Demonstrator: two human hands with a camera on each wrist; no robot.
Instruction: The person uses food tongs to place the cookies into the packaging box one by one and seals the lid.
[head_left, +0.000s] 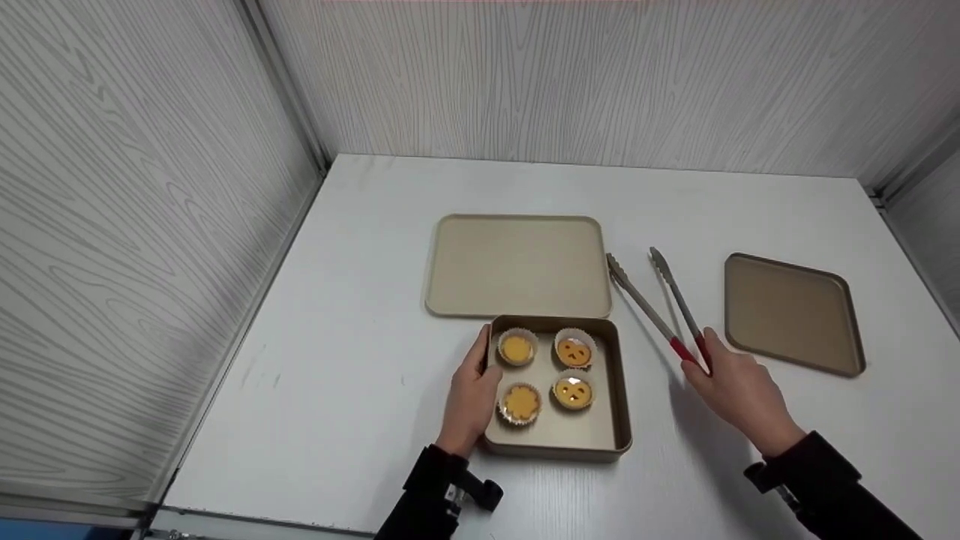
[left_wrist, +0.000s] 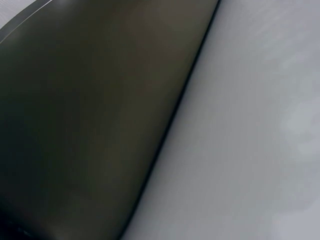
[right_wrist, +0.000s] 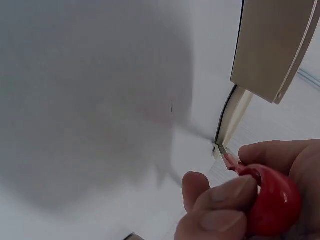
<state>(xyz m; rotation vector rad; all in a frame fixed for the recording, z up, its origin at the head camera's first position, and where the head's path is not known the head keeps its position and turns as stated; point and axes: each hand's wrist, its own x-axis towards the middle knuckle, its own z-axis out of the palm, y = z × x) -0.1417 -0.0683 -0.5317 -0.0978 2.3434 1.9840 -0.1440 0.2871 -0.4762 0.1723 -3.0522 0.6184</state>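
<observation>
My left hand (head_left: 469, 397) holds the left wall of a deep square baking pan (head_left: 622, 405), with the thumb over the rim. Inside the pan sit several egg tarts (head_left: 517, 349) in pale paper cups; two have dark spots on top. In the left wrist view the pan's outer side (left_wrist: 100, 110) fills much of the picture, and the hand itself is hardly seen. My right hand (head_left: 739, 386) grips metal tongs (head_left: 645, 304) by their red handles (right_wrist: 275, 200). The tongs' arms are spread, nothing is between them, and their tips point away from me, right of the pan.
Behind the pan lies a shallow beige tray (head_left: 521, 262), close to the left tip of the tongs. A smaller brown tray (head_left: 795, 311) is at the right. All stand on a white table (head_left: 337, 337) enclosed by wood-grain panels (head_left: 480, 82).
</observation>
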